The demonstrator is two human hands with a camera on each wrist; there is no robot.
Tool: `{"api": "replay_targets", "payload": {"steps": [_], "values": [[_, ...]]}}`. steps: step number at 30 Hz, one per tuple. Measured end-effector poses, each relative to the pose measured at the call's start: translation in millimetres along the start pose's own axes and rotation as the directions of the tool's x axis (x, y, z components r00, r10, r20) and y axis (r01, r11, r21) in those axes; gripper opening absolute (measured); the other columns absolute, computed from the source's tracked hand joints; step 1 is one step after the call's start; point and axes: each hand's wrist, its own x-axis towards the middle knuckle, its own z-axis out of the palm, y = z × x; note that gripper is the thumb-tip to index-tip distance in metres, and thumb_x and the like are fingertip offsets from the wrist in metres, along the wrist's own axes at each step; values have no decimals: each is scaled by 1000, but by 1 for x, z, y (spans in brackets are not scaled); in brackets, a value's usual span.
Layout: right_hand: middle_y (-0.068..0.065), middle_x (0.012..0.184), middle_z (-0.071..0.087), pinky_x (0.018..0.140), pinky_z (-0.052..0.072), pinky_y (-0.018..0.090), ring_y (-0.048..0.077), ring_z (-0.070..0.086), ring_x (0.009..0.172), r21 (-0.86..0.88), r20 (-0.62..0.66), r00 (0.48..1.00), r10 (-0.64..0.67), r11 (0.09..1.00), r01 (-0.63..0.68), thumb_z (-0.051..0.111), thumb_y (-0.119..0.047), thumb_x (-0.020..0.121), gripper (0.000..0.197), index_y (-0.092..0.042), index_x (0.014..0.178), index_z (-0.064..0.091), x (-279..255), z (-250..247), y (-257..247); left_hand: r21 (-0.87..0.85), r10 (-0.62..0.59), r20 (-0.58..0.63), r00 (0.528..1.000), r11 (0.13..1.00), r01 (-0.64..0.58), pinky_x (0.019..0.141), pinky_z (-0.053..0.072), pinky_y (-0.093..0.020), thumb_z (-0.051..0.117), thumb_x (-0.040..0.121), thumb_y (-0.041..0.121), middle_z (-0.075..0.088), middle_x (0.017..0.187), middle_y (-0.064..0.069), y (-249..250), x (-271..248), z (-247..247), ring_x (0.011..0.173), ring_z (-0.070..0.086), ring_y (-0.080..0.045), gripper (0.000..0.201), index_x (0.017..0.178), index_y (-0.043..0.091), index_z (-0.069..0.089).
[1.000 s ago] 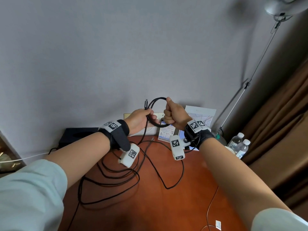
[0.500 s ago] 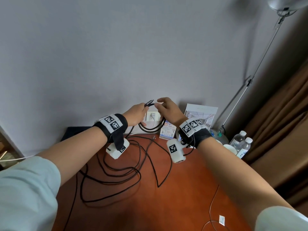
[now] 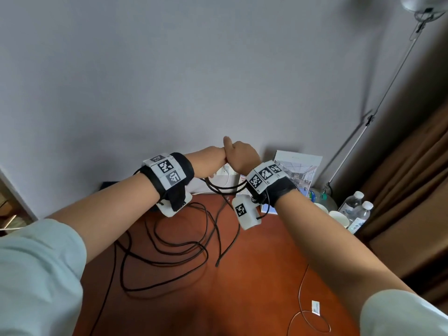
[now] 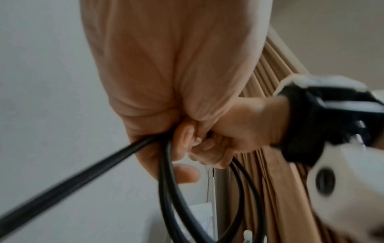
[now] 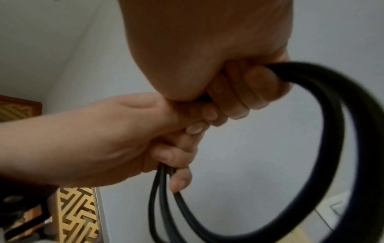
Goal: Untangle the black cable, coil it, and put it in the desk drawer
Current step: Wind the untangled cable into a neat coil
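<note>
The black cable (image 3: pixel 169 243) lies in loose tangled loops on the red-brown desk (image 3: pixel 254 275). One part of it is gathered into a small coil (image 3: pixel 225 187) that hangs under my two hands near the wall. My left hand (image 3: pixel 213 158) grips the coil's strands, its fingers (image 5: pixel 172 156) curled round them in the right wrist view. My right hand (image 3: pixel 240 156) presses against the left, thumb up, and its fingers (image 5: pixel 245 92) are curled round a cable loop (image 5: pixel 332 131). In the left wrist view a strand (image 4: pixel 72 177) runs taut down and left. No drawer is in view.
At the back right stand two water bottles (image 3: pixel 356 209), paper cups (image 3: pixel 339 218) and a leaflet (image 3: pixel 298 170). A lamp pole (image 3: pixel 378 110) and brown curtain (image 3: pixel 417 190) fill the right side. A thin white wire (image 3: pixel 303 309) lies at the front, a wall socket (image 3: pixel 225 170) behind my hands.
My hands have dropped from chest height towards the wall socket and closed together. The loop once held up between them now hangs below as a small coil.
</note>
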Motion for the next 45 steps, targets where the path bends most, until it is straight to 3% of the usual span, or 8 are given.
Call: {"api": "replay_targets", "payload": {"steps": [2,6,10,14,21,26,35,45], "values": [[19,103,60,77,41,38,35,57,96,-5,-60,998,21,1000,-21,21,-24,103,37,-3,123,44,-3,2,1,-217,12,37,999,976,-4,68,47,-27,31,101,14,50,83,-4,-7,3,0,66,60,-21,21,105,5,50],[23,107,60,72,36,36,38,58,100,14,-124,989,84,996,-83,24,-25,103,33,-3,93,46,0,5,13,-660,141,103,985,750,-38,78,55,-33,41,102,20,35,62,2,-27,-4,0,52,42,-8,24,83,7,47],[23,98,61,66,32,35,41,57,89,332,-103,976,192,931,-148,40,-7,96,18,2,110,43,2,15,20,-833,195,110,975,553,-17,83,52,-30,41,101,34,27,61,6,-46,-12,5,56,39,-12,29,79,16,47],[2,59,46,48,30,28,22,39,54,654,-73,949,307,733,-187,29,-20,98,36,-12,66,44,-4,22,23,-929,197,110,974,368,31,94,48,-38,42,95,39,33,56,7,-56,-18,17,57,46,-15,30,79,14,48],[-7,41,36,48,25,25,14,30,39,776,-19,954,301,606,-176,30,-33,96,47,-16,53,38,-20,49,23,-860,104,-41,994,503,-88,64,33,-24,38,102,33,20,61,5,-64,-28,32,54,19,-12,30,79,16,46],[-4,50,44,54,37,28,15,42,49,673,-22,973,231,723,-156,30,-39,103,53,-17,57,42,-23,65,30,-830,33,-114,993,546,-114,51,25,-19,41,102,26,13,74,-8,-70,-32,45,53,20,-8,18,103,10,48],[-3,52,49,65,41,35,17,47,56,593,-35,980,195,793,-136,43,-53,95,56,-20,49,49,-37,65,11,-559,35,-101,994,825,-85,50,26,-21,45,100,23,37,61,9,-58,-29,46,54,31,-8,32,69,16,45],[-1,44,28,58,33,42,20,26,47,762,-134,956,261,644,-69,56,-53,83,56,-23,45,29,-42,64,23,-828,111,55,992,560,-17,84,41,-29,38,93,51,25,52,5,-64,-41,50,59,47,-17,44,77,13,54]]}}
